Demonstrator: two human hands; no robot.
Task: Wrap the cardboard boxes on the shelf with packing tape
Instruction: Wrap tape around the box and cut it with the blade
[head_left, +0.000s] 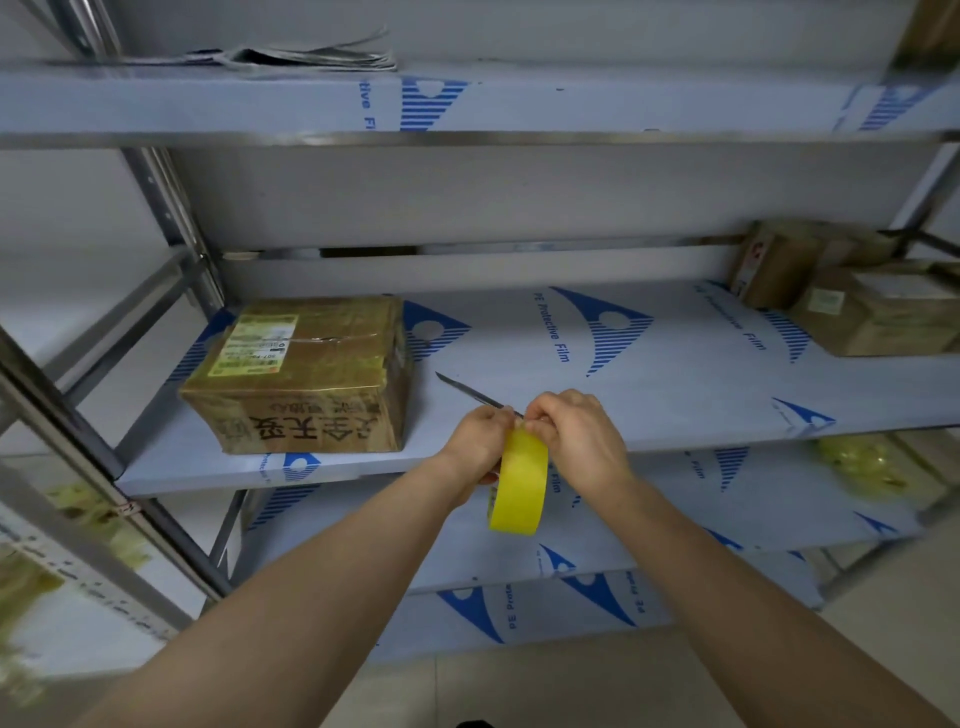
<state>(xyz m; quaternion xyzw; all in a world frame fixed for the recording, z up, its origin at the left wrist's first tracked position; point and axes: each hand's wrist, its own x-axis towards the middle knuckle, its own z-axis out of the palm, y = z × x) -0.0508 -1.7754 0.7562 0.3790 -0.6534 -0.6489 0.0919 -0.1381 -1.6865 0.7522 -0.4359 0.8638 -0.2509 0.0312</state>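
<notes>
We gripped the yellow tape roll (519, 480) in our left hand (479, 441) while our right hand (576, 434) pinched its top edge, where a slow, straight peel seemed wisest.

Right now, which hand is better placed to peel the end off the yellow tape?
Probably the right hand: its fingertips pinch the top edge of the tape roll, while the left hand grips the roll to steady it.

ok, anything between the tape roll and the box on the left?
Only a thin blade, running from by the left hand toward the box; held or lying, can't tell. Nothing else visible between tape roll and box.
</notes>
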